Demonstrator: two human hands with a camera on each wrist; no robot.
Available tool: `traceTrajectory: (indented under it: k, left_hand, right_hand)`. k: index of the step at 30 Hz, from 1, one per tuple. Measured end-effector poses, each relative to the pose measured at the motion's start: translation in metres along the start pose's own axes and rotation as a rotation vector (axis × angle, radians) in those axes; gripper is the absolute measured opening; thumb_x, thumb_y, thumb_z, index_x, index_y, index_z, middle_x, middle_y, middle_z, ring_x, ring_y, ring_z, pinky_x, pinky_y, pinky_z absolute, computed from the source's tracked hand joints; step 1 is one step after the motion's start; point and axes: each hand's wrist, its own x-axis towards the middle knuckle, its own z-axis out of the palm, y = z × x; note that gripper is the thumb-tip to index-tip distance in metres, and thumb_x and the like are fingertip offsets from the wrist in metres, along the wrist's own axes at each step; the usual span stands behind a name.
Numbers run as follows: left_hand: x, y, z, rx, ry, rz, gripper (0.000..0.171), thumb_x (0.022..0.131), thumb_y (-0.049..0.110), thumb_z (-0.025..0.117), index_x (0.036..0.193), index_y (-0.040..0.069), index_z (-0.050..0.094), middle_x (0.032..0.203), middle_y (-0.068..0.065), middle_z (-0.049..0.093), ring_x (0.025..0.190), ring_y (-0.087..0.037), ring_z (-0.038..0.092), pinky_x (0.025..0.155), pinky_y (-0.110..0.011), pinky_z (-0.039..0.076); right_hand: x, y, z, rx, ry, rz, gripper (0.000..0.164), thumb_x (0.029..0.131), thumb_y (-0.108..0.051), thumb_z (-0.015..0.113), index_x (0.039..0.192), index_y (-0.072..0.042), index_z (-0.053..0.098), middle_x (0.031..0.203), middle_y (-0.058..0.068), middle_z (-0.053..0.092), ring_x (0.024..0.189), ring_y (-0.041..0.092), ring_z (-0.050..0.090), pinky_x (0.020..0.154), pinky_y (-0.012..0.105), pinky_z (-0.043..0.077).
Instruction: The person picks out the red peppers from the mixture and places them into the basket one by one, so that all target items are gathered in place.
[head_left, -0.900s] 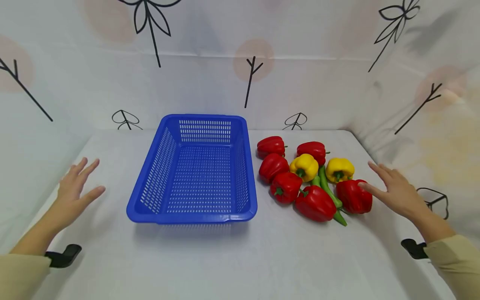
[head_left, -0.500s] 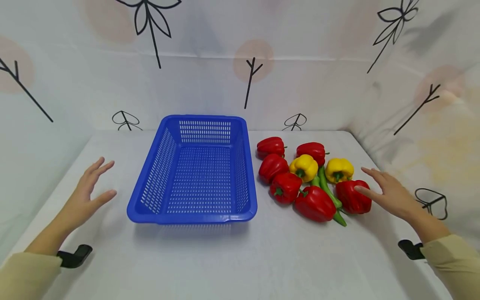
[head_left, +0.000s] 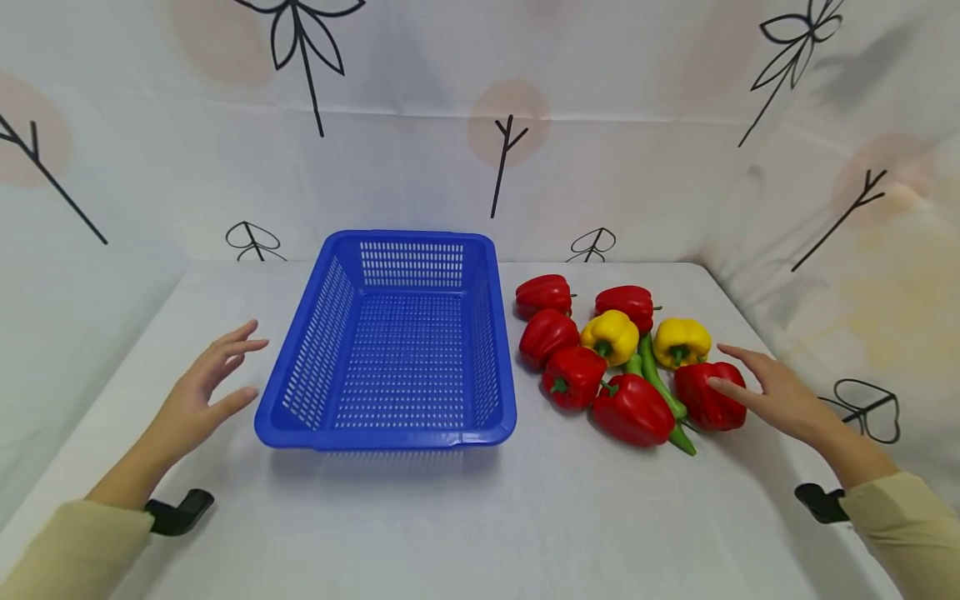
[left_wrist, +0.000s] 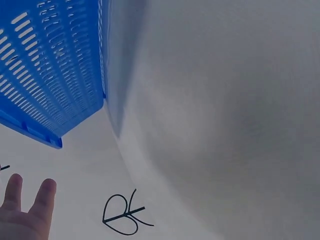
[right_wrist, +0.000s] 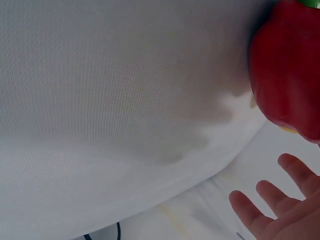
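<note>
A blue perforated plastic basket stands left of centre on the white table, with nothing in it. My left hand hovers just left of it, fingers spread loosely and holding nothing; its fingertips also show low in the left wrist view. On the right, my right hand is held beside the rightmost red bell pepper, thumb overlapping it in the head view; whether they touch I cannot tell. The right wrist view has that red pepper above the extended fingers. Near it lie a yellow bell pepper and long green peppers.
More red bell peppers, such as the front one, and a second yellow bell pepper cluster right of the basket. A patterned white cloth wall rises behind the table. Black wrist mounts hang below both forearms.
My left hand has moved right, closer to the basket. My right hand has shifted slightly left and down, nearer the rightmost red pepper. Basket and peppers stay put.
</note>
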Motion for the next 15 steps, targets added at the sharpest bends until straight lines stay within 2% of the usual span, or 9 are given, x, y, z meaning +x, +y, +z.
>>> traceTrajectory:
  k: [5,12,15]
  left_hand:
    - [0.0,0.005,0.005,-0.016,-0.014,0.0,0.049,0.081,0.001,0.065,0.127,0.004,0.05,0.15,-0.005,0.028,0.132,0.001,0.022,0.097,-0.009,0.023]
    - [-0.001,0.009,0.013,-0.04,-0.076,0.026,0.042,0.078,-0.002,0.067,0.118,0.007,0.055,0.147,-0.005,0.033,0.132,0.001,0.025,0.097,-0.009,0.026]
    - [-0.002,0.009,0.017,-0.046,-0.11,0.045,0.041,0.077,-0.002,0.068,0.114,0.009,0.055,0.147,-0.005,0.034,0.136,-0.006,0.021,0.107,-0.035,0.028]
  right_hand:
    - [0.001,0.002,-0.001,0.023,-0.01,0.003,0.073,0.092,-0.043,0.052,0.14,0.006,0.026,0.135,0.038,0.027,0.117,0.055,0.027,0.081,0.071,0.035]
    - [0.0,0.003,0.0,0.044,-0.041,0.008,0.071,0.093,-0.043,0.049,0.139,0.006,0.027,0.135,0.037,0.028,0.116,0.055,0.029,0.08,0.07,0.037]
    - [-0.002,0.004,0.001,0.052,-0.054,0.011,0.07,0.093,-0.043,0.048,0.139,0.006,0.027,0.135,0.037,0.029,0.116,0.054,0.029,0.08,0.069,0.039]
